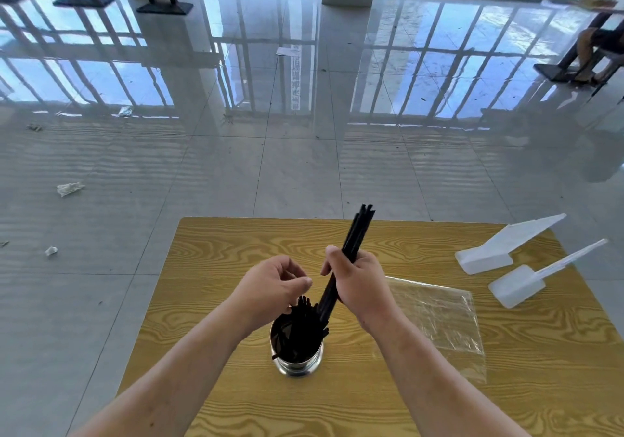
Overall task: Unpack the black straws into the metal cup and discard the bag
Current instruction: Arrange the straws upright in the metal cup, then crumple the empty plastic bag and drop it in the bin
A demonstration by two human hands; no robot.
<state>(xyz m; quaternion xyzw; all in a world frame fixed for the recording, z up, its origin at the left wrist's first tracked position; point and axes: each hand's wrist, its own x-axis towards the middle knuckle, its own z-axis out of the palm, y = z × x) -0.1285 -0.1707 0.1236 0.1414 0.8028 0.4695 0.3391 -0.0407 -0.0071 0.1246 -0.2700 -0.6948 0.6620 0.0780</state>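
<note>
A shiny metal cup (297, 364) stands on the wooden table (236, 399) near its front middle, and several black straws (302, 328) sit in it. My right hand (358, 278) grips a bundle of black straws (358, 230) that slants up and away, its lower ends reaching down to the cup's mouth. My left hand (273, 284) hovers just left of that bundle above the cup, fingers curled loosely, holding nothing. The clear plastic bag (439, 318) lies flat and empty on the table to the right of my right forearm.
Two white plastic pieces (486, 254) (516, 286) lie at the table's far right corner. Scraps of paper (69, 188) litter the glossy tiled floor to the left. A seated person's legs (591, 48) show at the far right by another table.
</note>
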